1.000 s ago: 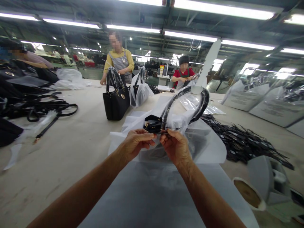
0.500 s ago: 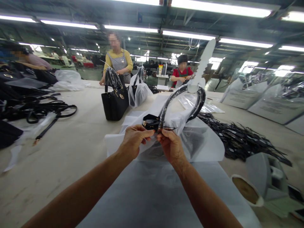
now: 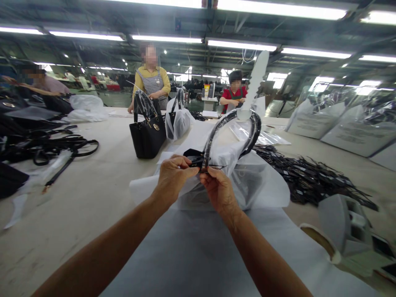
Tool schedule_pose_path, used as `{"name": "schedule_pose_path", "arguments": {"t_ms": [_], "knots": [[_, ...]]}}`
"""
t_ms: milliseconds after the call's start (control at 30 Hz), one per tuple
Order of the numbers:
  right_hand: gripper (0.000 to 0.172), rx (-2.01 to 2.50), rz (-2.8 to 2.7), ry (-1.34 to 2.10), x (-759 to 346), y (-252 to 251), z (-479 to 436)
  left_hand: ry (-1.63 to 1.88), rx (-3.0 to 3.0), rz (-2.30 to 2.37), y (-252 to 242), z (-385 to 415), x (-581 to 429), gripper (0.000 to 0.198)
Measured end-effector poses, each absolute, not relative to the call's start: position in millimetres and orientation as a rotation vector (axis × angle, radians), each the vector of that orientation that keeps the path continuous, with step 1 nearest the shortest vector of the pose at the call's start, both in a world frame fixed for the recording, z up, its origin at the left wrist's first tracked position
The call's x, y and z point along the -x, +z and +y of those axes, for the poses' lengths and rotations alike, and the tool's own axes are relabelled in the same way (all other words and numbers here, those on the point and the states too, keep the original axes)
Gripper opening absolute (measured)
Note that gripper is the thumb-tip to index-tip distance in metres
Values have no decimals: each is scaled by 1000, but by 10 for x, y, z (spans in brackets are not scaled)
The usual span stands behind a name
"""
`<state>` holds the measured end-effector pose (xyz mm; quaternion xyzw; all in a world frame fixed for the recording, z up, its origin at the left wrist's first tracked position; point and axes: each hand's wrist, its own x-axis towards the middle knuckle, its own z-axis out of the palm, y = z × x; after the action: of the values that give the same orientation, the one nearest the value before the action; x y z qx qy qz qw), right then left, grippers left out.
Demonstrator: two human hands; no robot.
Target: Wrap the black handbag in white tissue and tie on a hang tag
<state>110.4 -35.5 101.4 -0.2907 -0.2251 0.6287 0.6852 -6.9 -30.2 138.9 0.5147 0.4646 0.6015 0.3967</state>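
Observation:
A handbag (image 3: 250, 181) in a translucent white wrapper stands in front of me, its black handle (image 3: 213, 132) looping up inside clear plastic. A white toothed strip (image 3: 256, 80) rises from the top of the loop. At the handle's near base, my left hand (image 3: 173, 177) is closed in a pinch on a small black tag (image 3: 195, 162). Right beside it, my right hand (image 3: 221, 189) pinches a thin black cord (image 3: 218, 166) close to the handle. The fingertips of both hands nearly meet, and they partly hide the spot where tag and cord come together.
A black handbag (image 3: 148, 138) and a wrapped bag (image 3: 177, 121) stand beyond my left hand. Black straps (image 3: 62, 144) lie left; a pile of black tags (image 3: 312, 177) and a grey tape dispenser (image 3: 337, 222) lie right. Co-workers stand across the table (image 3: 114, 173).
The view has shifted slightly, so the bag and hands appear a little further left. My left fingers have moved a little over the black tag; both hands keep their pinch beside the handle.

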Motion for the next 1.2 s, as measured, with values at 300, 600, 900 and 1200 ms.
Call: {"name": "schedule_pose_path", "arguments": {"t_ms": [300, 600, 900, 1200], "knots": [[17, 661, -527, 1387, -1090, 1010, -357, 1391, -1179, 1095, 1490, -227, 102, 18], [19, 667, -518, 1360, -1069, 1010, -347, 1321, -1273, 1169, 1555, -182, 129, 15], [33, 601, -557, 1453, -1033, 1056, -429, 1195, -2076, 1085, 1420, -302, 142, 15], [35, 903, -921, 1252, -1146, 912, -562, 1133, -2241, 1377, 1473, -428, 308, 14]]}}
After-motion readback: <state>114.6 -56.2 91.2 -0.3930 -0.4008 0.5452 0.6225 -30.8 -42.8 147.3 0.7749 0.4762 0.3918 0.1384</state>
